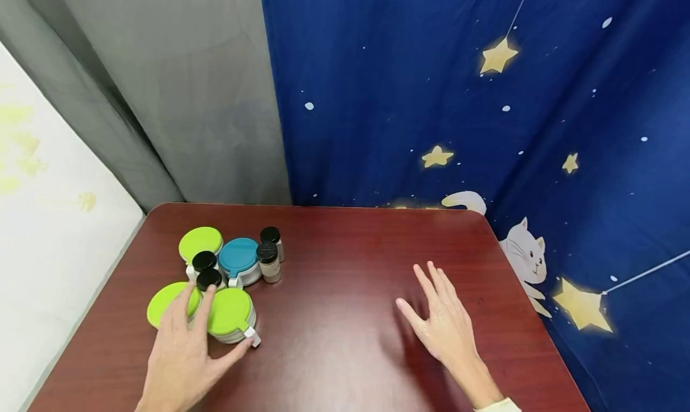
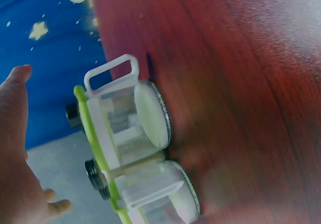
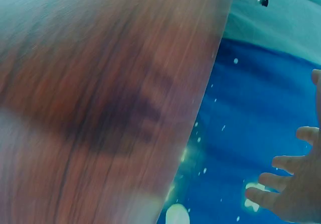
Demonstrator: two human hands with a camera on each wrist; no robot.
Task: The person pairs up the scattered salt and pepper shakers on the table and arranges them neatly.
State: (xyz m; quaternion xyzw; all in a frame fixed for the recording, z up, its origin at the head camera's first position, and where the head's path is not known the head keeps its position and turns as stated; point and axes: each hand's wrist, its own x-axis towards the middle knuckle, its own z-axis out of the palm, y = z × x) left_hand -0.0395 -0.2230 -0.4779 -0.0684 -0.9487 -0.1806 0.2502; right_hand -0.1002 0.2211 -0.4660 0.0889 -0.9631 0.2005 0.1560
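Observation:
My left hand [image 1: 180,346] hovers with spread fingers over the two front jars, a green-lidded jar [image 1: 230,311] with a white handle and another green-lidded jar [image 1: 160,304]. In the left wrist view, a gap shows between that hand [image 2: 22,148] and the clear jar bodies [image 2: 150,116]. Just beyond the fingertips stand two black-capped bottles, the nearer cap [image 1: 208,279] partly behind a finger. Farther back are a third green-lidded jar [image 1: 200,242] and a blue-lidded jar [image 1: 239,254]. My right hand [image 1: 444,322] is held over the table's right side, fingers extended, holding nothing.
Two more black-capped shakers [image 1: 269,262] stand right of the blue-lidded jar. Everything sits on a reddish-brown table [image 1: 334,340] with rounded far corners. Behind it hang a grey curtain [image 1: 188,88] and a blue star-print curtain [image 1: 388,100]; a white panel [image 1: 48,232] borders the left.

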